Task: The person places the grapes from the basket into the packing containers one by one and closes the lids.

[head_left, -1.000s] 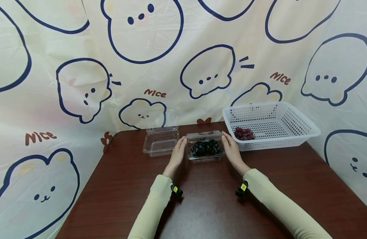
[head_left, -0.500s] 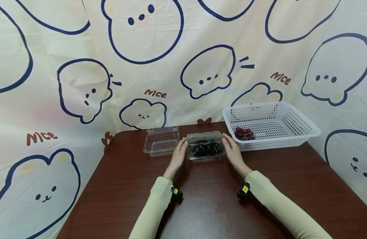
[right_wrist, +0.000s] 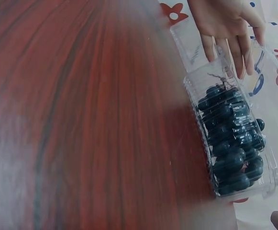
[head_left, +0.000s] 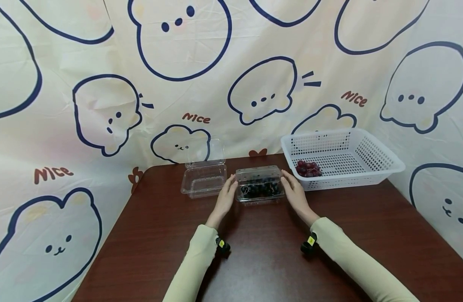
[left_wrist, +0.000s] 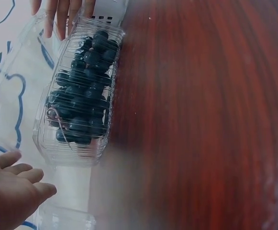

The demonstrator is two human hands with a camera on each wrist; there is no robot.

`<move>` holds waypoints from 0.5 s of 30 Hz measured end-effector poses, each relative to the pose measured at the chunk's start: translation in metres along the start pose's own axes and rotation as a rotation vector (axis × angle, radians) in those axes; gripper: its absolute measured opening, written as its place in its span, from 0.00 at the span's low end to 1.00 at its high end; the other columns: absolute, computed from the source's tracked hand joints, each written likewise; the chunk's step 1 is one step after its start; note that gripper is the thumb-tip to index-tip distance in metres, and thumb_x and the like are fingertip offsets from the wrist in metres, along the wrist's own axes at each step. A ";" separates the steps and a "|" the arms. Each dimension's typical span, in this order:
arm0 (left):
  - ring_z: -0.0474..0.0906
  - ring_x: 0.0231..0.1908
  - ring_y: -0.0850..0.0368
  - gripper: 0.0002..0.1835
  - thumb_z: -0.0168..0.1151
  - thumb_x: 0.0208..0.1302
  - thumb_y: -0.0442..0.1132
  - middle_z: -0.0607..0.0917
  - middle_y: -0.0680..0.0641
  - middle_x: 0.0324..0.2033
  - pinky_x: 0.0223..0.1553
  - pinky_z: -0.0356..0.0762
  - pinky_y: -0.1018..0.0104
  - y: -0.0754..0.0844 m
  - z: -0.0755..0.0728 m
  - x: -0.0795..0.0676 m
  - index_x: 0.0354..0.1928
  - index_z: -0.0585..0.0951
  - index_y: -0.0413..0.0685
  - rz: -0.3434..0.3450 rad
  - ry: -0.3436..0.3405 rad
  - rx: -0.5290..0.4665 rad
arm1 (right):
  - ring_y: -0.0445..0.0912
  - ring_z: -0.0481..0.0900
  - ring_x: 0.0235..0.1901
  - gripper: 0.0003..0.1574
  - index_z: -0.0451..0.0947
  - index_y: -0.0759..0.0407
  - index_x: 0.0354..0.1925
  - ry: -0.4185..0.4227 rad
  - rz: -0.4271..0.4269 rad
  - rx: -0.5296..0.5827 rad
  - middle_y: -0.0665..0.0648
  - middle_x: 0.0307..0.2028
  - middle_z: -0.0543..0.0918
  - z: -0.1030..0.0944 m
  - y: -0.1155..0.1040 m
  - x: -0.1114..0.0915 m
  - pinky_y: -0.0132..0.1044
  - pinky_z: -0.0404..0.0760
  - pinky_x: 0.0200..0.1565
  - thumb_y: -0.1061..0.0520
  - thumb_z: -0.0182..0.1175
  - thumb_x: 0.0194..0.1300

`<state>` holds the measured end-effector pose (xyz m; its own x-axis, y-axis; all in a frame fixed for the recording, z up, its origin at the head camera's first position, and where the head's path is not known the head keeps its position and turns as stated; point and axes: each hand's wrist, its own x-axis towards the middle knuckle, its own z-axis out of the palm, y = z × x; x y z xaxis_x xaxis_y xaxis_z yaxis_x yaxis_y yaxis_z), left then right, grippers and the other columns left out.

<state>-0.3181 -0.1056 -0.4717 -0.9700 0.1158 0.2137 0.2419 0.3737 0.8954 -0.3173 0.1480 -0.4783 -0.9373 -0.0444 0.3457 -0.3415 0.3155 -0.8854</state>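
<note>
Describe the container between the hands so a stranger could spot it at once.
On the brown table, look between the open clear box and the white basket. There the left hand and right hand flank a clear container, set apart by its dark grapes.

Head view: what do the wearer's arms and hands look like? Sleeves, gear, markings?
Left hand and right hand: bare, no gloves. Left sleeve and right sleeve: long, plain, pale yellow-green. Each wrist has a small black device, left device and right device, with a yellow patch; any print is unreadable. No cables visible.
</note>
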 end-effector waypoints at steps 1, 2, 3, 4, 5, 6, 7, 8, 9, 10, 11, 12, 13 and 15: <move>0.58 0.66 0.46 0.31 0.38 0.72 0.55 0.54 0.47 0.71 0.64 0.57 0.46 0.000 0.000 0.000 0.70 0.57 0.46 0.007 -0.002 0.007 | 0.54 0.62 0.64 0.34 0.59 0.56 0.68 0.000 -0.007 -0.002 0.58 0.67 0.62 -0.001 0.001 0.000 0.53 0.62 0.63 0.41 0.42 0.72; 0.58 0.67 0.46 0.30 0.38 0.72 0.55 0.54 0.47 0.71 0.64 0.57 0.47 -0.001 0.000 0.000 0.70 0.57 0.46 0.008 -0.006 0.014 | 0.54 0.62 0.64 0.34 0.59 0.56 0.68 -0.002 -0.012 -0.008 0.59 0.67 0.62 -0.001 0.002 0.000 0.53 0.62 0.63 0.41 0.42 0.72; 0.57 0.67 0.47 0.30 0.38 0.73 0.54 0.54 0.47 0.71 0.64 0.56 0.47 -0.001 0.000 -0.001 0.70 0.57 0.47 0.011 -0.010 0.020 | 0.54 0.63 0.64 0.33 0.59 0.57 0.68 -0.002 -0.012 -0.010 0.58 0.67 0.62 -0.002 0.003 0.000 0.53 0.62 0.62 0.41 0.42 0.72; 0.57 0.67 0.47 0.30 0.38 0.73 0.54 0.54 0.48 0.71 0.65 0.56 0.47 -0.001 0.000 -0.001 0.70 0.57 0.47 0.014 -0.013 0.028 | 0.54 0.63 0.64 0.34 0.59 0.57 0.68 -0.006 -0.011 -0.013 0.59 0.67 0.63 -0.002 0.004 0.000 0.53 0.62 0.62 0.42 0.43 0.72; 0.56 0.68 0.47 0.30 0.38 0.73 0.54 0.54 0.48 0.71 0.65 0.56 0.47 -0.001 -0.001 -0.001 0.70 0.57 0.48 0.018 -0.016 0.040 | 0.55 0.64 0.63 0.33 0.59 0.57 0.68 -0.010 -0.007 -0.016 0.59 0.67 0.63 -0.003 0.004 0.000 0.54 0.63 0.62 0.42 0.43 0.72; 0.55 0.68 0.47 0.29 0.38 0.73 0.53 0.54 0.47 0.71 0.65 0.56 0.47 -0.001 -0.001 -0.002 0.70 0.57 0.47 0.026 -0.018 0.047 | 0.55 0.64 0.63 0.34 0.59 0.58 0.68 -0.015 -0.002 -0.018 0.60 0.67 0.63 -0.003 0.004 0.000 0.54 0.63 0.61 0.42 0.43 0.72; 0.54 0.68 0.47 0.29 0.39 0.73 0.52 0.54 0.46 0.71 0.65 0.55 0.46 0.000 -0.002 -0.002 0.70 0.57 0.47 0.035 -0.020 0.052 | 0.56 0.65 0.62 0.33 0.59 0.58 0.68 -0.017 0.010 -0.016 0.60 0.66 0.64 -0.003 0.004 0.000 0.54 0.64 0.61 0.42 0.43 0.72; 0.55 0.68 0.46 0.28 0.39 0.73 0.51 0.54 0.45 0.71 0.65 0.56 0.47 0.000 -0.002 -0.002 0.70 0.58 0.46 0.041 -0.020 0.056 | 0.56 0.66 0.62 0.33 0.59 0.57 0.68 -0.018 0.024 -0.013 0.61 0.66 0.64 -0.003 0.004 0.000 0.54 0.64 0.60 0.43 0.43 0.72; 0.55 0.68 0.46 0.28 0.40 0.73 0.50 0.55 0.44 0.70 0.65 0.56 0.47 0.001 -0.003 -0.002 0.70 0.58 0.45 0.046 -0.017 0.060 | 0.57 0.66 0.61 0.33 0.60 0.57 0.68 -0.018 0.039 -0.006 0.61 0.65 0.65 -0.004 0.003 0.000 0.54 0.64 0.60 0.43 0.43 0.72; 0.56 0.67 0.46 0.28 0.41 0.73 0.49 0.57 0.43 0.70 0.65 0.57 0.47 0.002 -0.003 -0.002 0.69 0.59 0.44 0.049 -0.015 0.058 | 0.57 0.66 0.61 0.33 0.59 0.57 0.68 -0.021 0.056 0.004 0.62 0.65 0.65 -0.004 0.002 0.000 0.54 0.64 0.60 0.43 0.44 0.72; 0.57 0.67 0.46 0.28 0.42 0.73 0.48 0.58 0.42 0.69 0.64 0.58 0.48 0.002 -0.003 -0.002 0.69 0.59 0.43 0.045 -0.013 0.050 | 0.57 0.66 0.61 0.33 0.59 0.57 0.68 -0.022 0.074 0.015 0.62 0.65 0.65 -0.004 0.001 0.000 0.54 0.64 0.61 0.43 0.44 0.72; 0.58 0.67 0.46 0.28 0.43 0.73 0.48 0.60 0.41 0.68 0.64 0.58 0.49 0.003 -0.004 -0.001 0.69 0.60 0.43 0.037 -0.008 0.039 | 0.57 0.66 0.62 0.33 0.59 0.58 0.68 -0.024 0.092 0.031 0.62 0.65 0.65 -0.004 0.000 0.001 0.53 0.63 0.61 0.44 0.44 0.71; 0.60 0.66 0.46 0.27 0.44 0.72 0.47 0.62 0.40 0.67 0.64 0.59 0.49 0.004 -0.004 -0.001 0.69 0.60 0.42 0.023 -0.003 0.027 | 0.57 0.65 0.62 0.33 0.59 0.58 0.68 -0.027 0.113 0.049 0.62 0.65 0.64 -0.004 -0.002 0.001 0.53 0.63 0.62 0.44 0.45 0.71; 0.62 0.65 0.46 0.27 0.45 0.71 0.47 0.65 0.39 0.65 0.63 0.60 0.50 0.006 -0.004 0.000 0.68 0.61 0.42 -0.016 0.011 -0.004 | 0.56 0.63 0.64 0.33 0.58 0.58 0.68 -0.038 0.148 0.077 0.62 0.66 0.63 -0.005 -0.006 0.002 0.52 0.61 0.63 0.45 0.46 0.71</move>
<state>-0.3169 -0.1075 -0.4647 -0.9739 0.1001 0.2038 0.2266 0.3721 0.9001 -0.3167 0.1507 -0.4712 -0.9792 -0.0388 0.1992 -0.2026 0.2477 -0.9474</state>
